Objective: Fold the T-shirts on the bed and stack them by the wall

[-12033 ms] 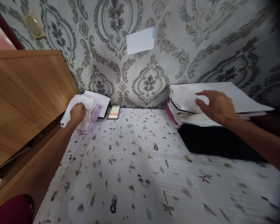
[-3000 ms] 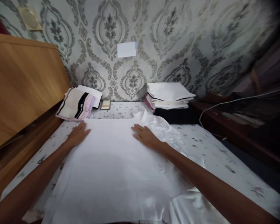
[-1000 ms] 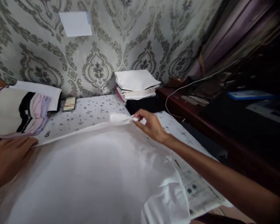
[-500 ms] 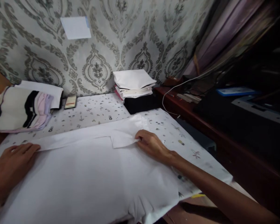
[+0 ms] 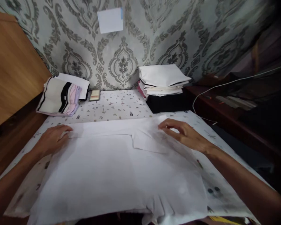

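A white T-shirt lies spread over the patterned sheet, its upper part folded down in a strip. A short sleeve rests flat on its right half. My left hand is at the shirt's upper left edge, with thumb and fingers apart. At the upper right corner is my right hand. Its thumb and fingertips come together on the cloth there, with a gap showing behind the tips. Bunched folds gather at the shirt's near edge.
Folded clothes in cream, black and pink sit at the back left beside a small box. White folded clothes stand at the back right, near black cloth. A wooden cabinet is left; a white cable hangs right.
The view has turned left. My right hand has let go of the sleeve and moved to the shirt's upper right corner. The sleeve now lies flatter. My left hand's thumb and fingers have spread.
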Tool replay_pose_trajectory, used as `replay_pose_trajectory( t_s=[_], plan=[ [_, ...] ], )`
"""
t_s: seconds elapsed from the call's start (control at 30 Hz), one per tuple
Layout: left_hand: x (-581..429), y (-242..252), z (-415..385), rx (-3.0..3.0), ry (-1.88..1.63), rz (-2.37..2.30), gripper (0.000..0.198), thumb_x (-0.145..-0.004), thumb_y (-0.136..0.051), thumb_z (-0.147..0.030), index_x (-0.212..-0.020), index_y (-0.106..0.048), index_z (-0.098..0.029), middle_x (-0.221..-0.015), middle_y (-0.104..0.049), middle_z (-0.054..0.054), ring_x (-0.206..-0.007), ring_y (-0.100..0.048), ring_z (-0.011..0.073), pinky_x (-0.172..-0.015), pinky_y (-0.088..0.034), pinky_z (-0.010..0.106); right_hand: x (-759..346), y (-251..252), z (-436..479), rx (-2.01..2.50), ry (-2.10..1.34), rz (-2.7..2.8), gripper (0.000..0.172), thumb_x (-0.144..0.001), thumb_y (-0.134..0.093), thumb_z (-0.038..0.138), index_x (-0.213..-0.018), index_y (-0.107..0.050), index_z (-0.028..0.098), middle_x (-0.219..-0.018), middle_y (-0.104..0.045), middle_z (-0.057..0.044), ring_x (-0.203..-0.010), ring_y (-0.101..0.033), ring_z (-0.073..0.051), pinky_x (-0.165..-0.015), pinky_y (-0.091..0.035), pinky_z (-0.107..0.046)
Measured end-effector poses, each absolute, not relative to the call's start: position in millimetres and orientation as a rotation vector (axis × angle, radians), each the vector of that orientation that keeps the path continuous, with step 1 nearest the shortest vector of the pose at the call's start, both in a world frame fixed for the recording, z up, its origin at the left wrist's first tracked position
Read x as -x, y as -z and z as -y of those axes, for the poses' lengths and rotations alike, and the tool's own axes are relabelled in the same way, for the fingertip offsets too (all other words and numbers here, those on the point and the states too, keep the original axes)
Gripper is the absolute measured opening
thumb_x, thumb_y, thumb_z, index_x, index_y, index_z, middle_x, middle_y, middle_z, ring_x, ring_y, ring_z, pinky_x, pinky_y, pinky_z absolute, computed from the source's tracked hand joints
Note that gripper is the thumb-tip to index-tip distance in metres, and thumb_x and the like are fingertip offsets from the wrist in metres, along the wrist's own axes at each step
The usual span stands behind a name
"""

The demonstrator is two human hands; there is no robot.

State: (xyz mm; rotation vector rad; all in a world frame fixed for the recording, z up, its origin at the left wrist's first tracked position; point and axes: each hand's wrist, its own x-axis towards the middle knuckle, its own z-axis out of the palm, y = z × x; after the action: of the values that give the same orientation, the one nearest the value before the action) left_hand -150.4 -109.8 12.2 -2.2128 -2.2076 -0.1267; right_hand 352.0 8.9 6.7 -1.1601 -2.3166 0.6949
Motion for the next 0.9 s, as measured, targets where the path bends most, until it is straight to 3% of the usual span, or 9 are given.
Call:
replay_pose_trajectory(
  t_s=[0.1,0.2,0.33,0.5,0.63,0.7,0.8,0.9],
  plan=[
    [114,-5,89,2.239,0.357,2.334,0.058,-0.096,-0.024,-0.045,-0.131,-0.061,-0.016,-0.136,-0.066,0.011,-0.127,-0.059,0.0251,-0.109,-0.043,0.04,-321,13,-37,1.278,-0.426,2.404,0.047,-0.096,-0.04,0.046,-0.128,-0.063,0.021,-0.142,-0.059,-0.015,-0.127,-0.059,-0.032,-0.107,-0.049,-0.049],
    [93,14,75,2.336,0.242,2.35,0.068,-0.098,-0.022,-0.051,-0.152,-0.041,-0.012,-0.16,-0.041,0.013,-0.148,-0.038,0.0249,-0.12,-0.032,0.043,-308,43,-57,1.434,-0.232,2.53,0.064,-0.097,-0.035,0.049,-0.145,-0.05,0.01,-0.158,-0.041,-0.021,-0.148,-0.037,-0.033,-0.121,-0.031,-0.051],
    [122,36,83,2.183,-0.021,2.405,0.076,-0.098,-0.025,-0.052,-0.157,-0.029,-0.004,-0.167,-0.023,0.019,-0.157,-0.016,0.0298,-0.124,-0.021,0.053,-338,74,-74,1.626,-0.094,2.538,0.072,-0.098,-0.028,0.057,-0.153,-0.041,0.012,-0.161,-0.037,-0.018,-0.152,-0.028,-0.032,-0.123,-0.026,-0.053],
    [175,44,97,2.013,-0.069,2.474,0.079,-0.098,-0.02,-0.052,-0.157,-0.026,0.0,-0.167,-0.02,0.021,-0.157,-0.014,0.0314,-0.122,-0.024,0.056,-363,75,-79,1.721,-0.088,2.521,0.075,-0.099,-0.024,0.058,-0.157,-0.034,0.012,-0.164,-0.032,-0.016,-0.154,-0.021,-0.032,-0.123,-0.023,-0.054],
    [173,38,102,1.969,0.018,2.428,0.074,-0.098,-0.022,-0.052,-0.155,-0.034,-0.006,-0.163,-0.031,0.022,-0.154,-0.024,0.0342,-0.118,-0.03,0.057,-354,54,-55,1.689,-0.106,2.457,0.068,-0.1,-0.029,0.053,-0.153,-0.04,0.012,-0.164,-0.032,-0.018,-0.154,-0.023,-0.033,-0.121,-0.024,-0.058],
    [155,30,107,1.985,0.089,2.363,0.069,-0.098,-0.026,-0.05,-0.15,-0.041,-0.008,-0.16,-0.038,0.023,-0.151,-0.031,0.0363,-0.116,-0.033,0.058,-351,42,-31,1.542,-0.106,2.413,0.058,-0.1,-0.033,0.05,-0.144,-0.052,0.016,-0.16,-0.039,-0.018,-0.149,-0.033,-0.034,-0.118,-0.031,-0.057],
    [107,16,115,2.212,0.277,2.195,0.058,-0.099,-0.031,-0.048,-0.141,-0.051,-0.013,-0.15,-0.051,0.018,-0.14,-0.045,0.0336,-0.114,-0.038,0.051,-351,27,13,1.31,-0.241,2.434,0.042,-0.097,-0.046,0.052,-0.125,-0.064,0.026,-0.139,-0.059,-0.013,-0.125,-0.057,-0.031,-0.103,-0.048,-0.049],
    [41,11,116,2.603,0.432,1.948,0.043,-0.101,-0.035,-0.045,-0.13,-0.059,-0.024,-0.135,-0.062,0.009,-0.124,-0.056,0.0285,-0.106,-0.046,0.045,-349,21,48,1.224,-0.317,2.544,0.032,-0.09,-0.062,0.046,-0.116,-0.066,0.027,-0.115,-0.067,-0.01,-0.102,-0.064,-0.028,-0.088,-0.054,-0.045]
  ],
)
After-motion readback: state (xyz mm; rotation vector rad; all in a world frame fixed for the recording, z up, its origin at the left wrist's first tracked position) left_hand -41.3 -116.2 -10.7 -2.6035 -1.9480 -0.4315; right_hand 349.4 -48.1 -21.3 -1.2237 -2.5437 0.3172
